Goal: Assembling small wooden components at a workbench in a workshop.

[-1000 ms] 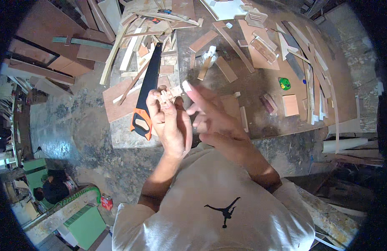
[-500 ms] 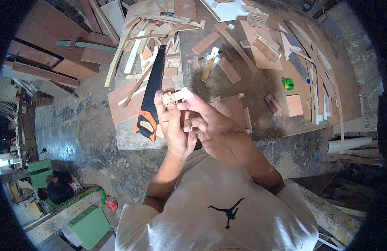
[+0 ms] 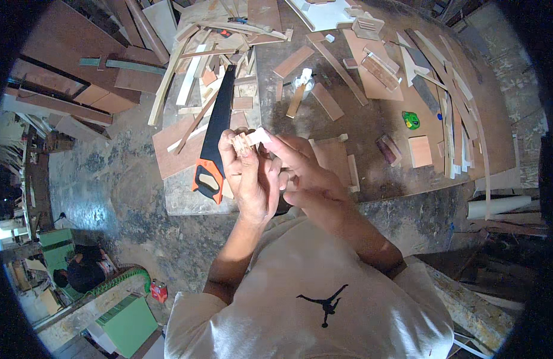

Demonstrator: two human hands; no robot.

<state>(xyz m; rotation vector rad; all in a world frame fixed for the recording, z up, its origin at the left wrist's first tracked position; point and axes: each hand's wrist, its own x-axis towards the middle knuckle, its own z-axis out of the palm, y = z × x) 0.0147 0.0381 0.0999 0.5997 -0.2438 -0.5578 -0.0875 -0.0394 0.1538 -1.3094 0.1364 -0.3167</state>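
The workbench [image 3: 372, 128] fills the upper half of the view, a wide brown board top strewn with offcuts: long thin strips [image 3: 453, 113] lie fanned along its right side, flat boards and battens are heaped at the upper left, and a square panel [image 3: 333, 157] lies just beyond the hands. A hand saw [image 3: 215, 134] with a black blade and an orange and black handle rests on the left part of the bench, blade pointing away from the person, handle just beside the left hand. Smaller bits sit further right, a square light block [image 3: 421, 151] and a little green object [image 3: 411, 120], well apart from the hands. Both hands are raised together above the near edge of the bench: the left hand [image 3: 249, 176] is closed around a small wooden piece [image 3: 243, 142], its pale end sticking up between the fingertips, and the right hand [image 3: 306, 176] pinches the same piece from the other side with thumb and forefinger. Whatever fitting or trimming this is, it would likely go best with the left hand clamping the piece steady while only the right fingertips work it, kept low over the bench so that anything that slips lands on the boards and not on the floor
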